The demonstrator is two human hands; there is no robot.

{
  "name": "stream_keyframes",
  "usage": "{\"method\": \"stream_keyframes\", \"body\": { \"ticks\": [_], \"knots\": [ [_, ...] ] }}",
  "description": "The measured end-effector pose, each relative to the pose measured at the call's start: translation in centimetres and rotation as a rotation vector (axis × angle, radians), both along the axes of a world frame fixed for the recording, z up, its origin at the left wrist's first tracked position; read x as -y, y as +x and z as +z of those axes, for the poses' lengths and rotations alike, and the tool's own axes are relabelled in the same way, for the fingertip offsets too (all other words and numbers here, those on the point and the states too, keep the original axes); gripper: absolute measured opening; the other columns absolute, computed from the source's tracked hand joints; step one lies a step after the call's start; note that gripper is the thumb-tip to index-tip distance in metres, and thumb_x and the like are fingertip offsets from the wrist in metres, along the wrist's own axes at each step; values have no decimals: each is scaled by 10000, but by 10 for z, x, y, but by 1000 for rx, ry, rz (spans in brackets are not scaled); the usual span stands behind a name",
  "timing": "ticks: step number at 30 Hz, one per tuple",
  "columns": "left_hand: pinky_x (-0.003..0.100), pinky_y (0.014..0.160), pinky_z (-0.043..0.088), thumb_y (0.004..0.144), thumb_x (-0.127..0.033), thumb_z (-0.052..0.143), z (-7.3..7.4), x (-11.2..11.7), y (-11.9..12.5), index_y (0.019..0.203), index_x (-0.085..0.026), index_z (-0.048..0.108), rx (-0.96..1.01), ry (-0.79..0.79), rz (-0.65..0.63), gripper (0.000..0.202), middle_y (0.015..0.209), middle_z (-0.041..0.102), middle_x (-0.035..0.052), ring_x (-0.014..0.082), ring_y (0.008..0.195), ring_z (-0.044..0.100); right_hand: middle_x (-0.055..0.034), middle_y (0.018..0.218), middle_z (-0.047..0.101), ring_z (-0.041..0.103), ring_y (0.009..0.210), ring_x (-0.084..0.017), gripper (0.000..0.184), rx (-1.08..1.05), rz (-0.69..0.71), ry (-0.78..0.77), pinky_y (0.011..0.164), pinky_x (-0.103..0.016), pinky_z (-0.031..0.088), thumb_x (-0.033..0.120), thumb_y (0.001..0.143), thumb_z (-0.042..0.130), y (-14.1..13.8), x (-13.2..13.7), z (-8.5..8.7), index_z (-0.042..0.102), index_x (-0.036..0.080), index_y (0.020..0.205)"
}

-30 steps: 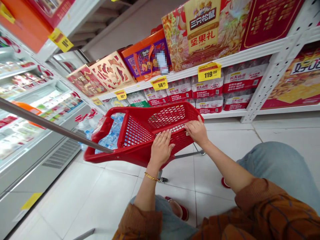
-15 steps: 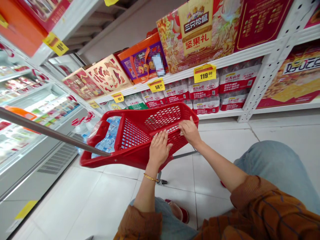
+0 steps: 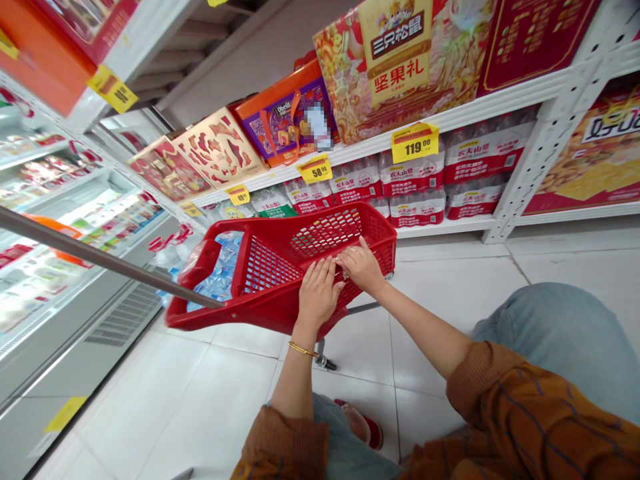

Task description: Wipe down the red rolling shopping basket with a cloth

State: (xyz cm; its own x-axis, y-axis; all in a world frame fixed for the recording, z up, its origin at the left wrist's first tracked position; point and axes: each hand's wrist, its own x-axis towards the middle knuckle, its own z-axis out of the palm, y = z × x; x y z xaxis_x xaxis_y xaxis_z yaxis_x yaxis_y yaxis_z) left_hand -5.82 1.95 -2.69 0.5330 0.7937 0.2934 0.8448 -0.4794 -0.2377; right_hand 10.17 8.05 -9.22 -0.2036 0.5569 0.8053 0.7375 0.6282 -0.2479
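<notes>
A red plastic shopping cart [image 3: 280, 310] with perforated walls stands tilted across the middle of the view. Over its near rim lie the fingers of my left hand [image 3: 319, 290], bent at the rim with the thumb on the near side. Just to the right, almost touching it, my right hand [image 3: 363, 267] holds the same rim, its fingers partly curled over the edge. The hands hide that stretch of rim. Inside the basket section under my hands I see only bare red mesh. Behind the mesh divider, clear blue-tinted bottles [image 3: 220, 270] fill the handle end.
White shelving carries gift boxes [image 3: 400, 67] and packs of bottled water [image 3: 417, 207] beyond the cart. A refrigerated display [image 3: 115, 327] runs along the left. A grey metal pole [image 3: 100, 253] crosses in front of the cart's handle. Pale tiles [image 3: 210, 407] cover the floor.
My right hand has slid left along the near rim, from the cart's right end to beside my left hand. The left hand stays at about the same place on the rim.
</notes>
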Motion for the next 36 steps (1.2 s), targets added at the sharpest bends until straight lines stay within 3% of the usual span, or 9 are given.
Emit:
{"method": "stream_keyframes", "body": {
  "ticks": [7,18,28,32,36],
  "knots": [
    [424,1183,255,1008,-405,244,1,-11,0,1450,-87,377,-5,-4,21,560,1468,471,111,245,1366,417,-50,883,682,580,868,-184,294,31,-64,6,1171,-536,262,319,1001,394,24,-19,-6,658,198,951],
    [432,1164,275,1006,-405,245,-3,-25,1,1471,-104,345,-8,19,27,563,1493,436,115,257,1380,397,-85,958,700,594,986,-225,330,-40,-134,7,1126,-546,319,371,998,390,73,-48,-25,660,181,976],
    [444,1146,295,1004,-422,223,-4,-28,3,1475,-112,341,-2,13,27,576,1499,423,125,255,1394,379,-100,965,705,594,1064,-243,371,-100,-127,-17,1114,-534,353,390,998,371,88,-57,-34,671,172,982],
    [450,1143,289,1004,-435,220,-5,-29,6,1479,-103,328,-1,9,38,589,1520,391,115,263,1397,371,-108,981,712,612,1035,-246,384,-153,-157,-17,1088,-522,396,390,999,364,87,-53,-27,673,162,996],
    [448,1146,280,1003,-438,220,-6,-29,8,1489,-104,305,3,7,27,596,1525,381,117,264,1404,360,-116,1069,705,602,1102,-246,337,-224,-160,28,1107,-504,397,350,993,408,61,-39,-13,667,150,1071]
  ]
}}
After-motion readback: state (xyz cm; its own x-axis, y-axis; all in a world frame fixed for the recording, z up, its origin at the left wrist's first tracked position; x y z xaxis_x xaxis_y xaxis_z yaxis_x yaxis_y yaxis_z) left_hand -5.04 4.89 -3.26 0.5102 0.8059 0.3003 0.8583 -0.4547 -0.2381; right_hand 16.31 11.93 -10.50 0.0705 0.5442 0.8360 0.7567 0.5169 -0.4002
